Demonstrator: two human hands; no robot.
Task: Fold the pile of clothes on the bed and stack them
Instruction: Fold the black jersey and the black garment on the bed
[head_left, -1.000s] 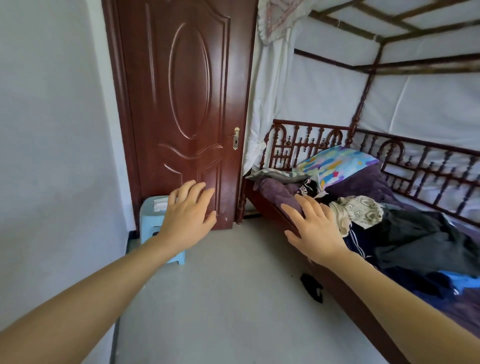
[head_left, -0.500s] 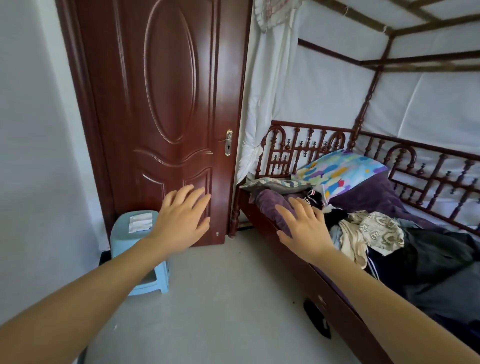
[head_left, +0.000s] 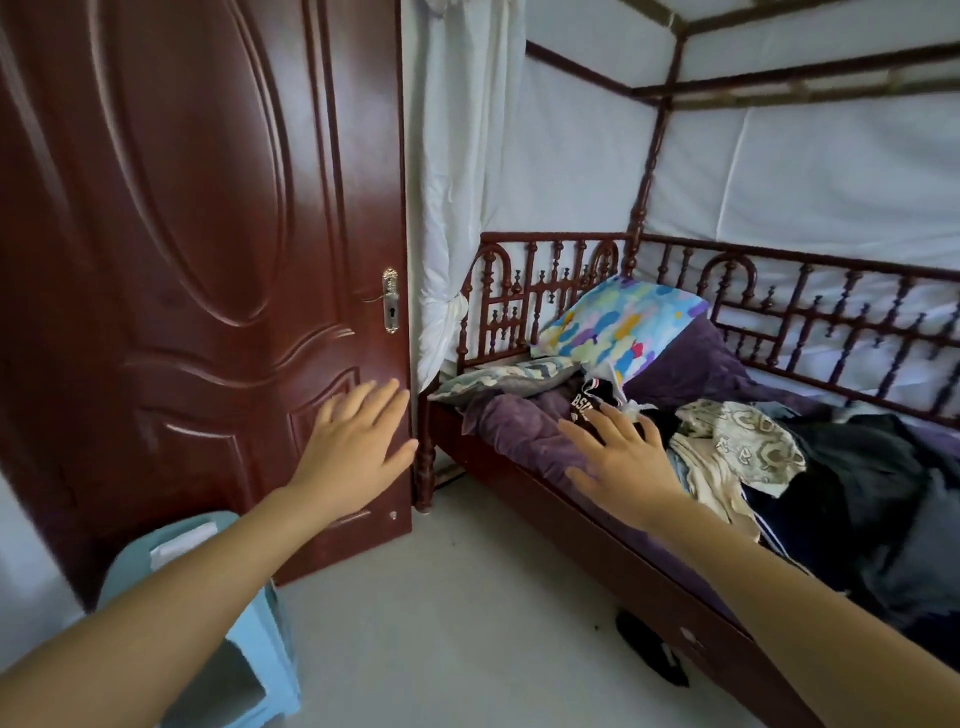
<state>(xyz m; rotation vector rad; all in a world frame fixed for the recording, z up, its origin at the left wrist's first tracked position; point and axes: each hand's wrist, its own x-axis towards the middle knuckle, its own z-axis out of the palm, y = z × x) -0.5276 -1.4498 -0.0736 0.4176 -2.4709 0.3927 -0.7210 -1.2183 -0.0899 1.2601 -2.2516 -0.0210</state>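
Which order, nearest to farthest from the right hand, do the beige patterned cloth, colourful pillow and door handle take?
1. beige patterned cloth, on the bed just right of the right hand.
2. colourful pillow, beyond the hand at the bed's head.
3. door handle, well off to the left.

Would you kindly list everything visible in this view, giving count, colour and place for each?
pile of clothes: one heap, black, cream and navy, on the bed, right
bed: one, dark red-brown wood, spindle rails, right
pillow: one, multicoloured patches, at the headboard
bedcover: one, purple, under the clothes
net curtain: one, white, tied at the bedpost
door: one, red-brown, left
stool: one, light blue, bottom left
dark object: one, black, on the floor by the bed; unclear what
left hand: fingers spread, empty, before the door
right hand: fingers spread, empty, over the bed's edge
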